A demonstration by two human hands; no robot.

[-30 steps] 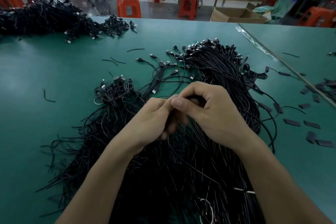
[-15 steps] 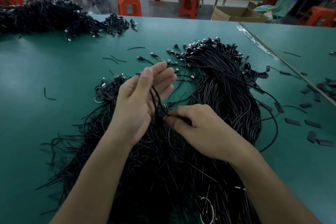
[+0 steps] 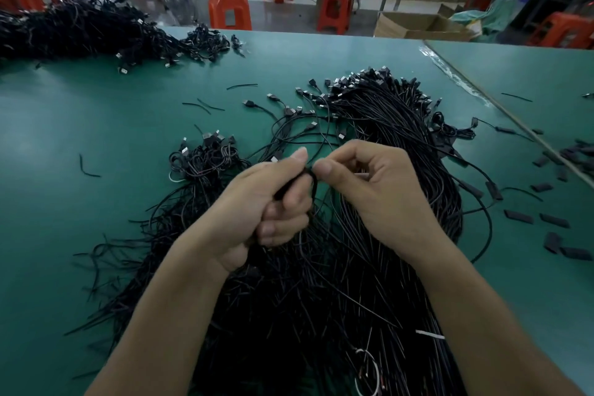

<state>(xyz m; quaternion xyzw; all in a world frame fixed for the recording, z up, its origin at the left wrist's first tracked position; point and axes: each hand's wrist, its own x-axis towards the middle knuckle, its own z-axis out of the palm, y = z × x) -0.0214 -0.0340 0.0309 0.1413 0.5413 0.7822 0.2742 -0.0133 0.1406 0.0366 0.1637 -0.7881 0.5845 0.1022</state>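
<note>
- While the left hand (image 3: 266, 202) curls tight around a bunched black cable (image 3: 291, 186), held just above the loose cable pile (image 3: 385, 125), the right hand (image 3: 376, 190) pinches its strand beside the left thumb;
- if that pinch slackens, the bunch may spring open;
- trailing wire could snag neighbouring cables.

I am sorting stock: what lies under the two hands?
A heap of black cables on the green table. The left hand and right hand hold a cable; the table below the heap is hidden.
</note>
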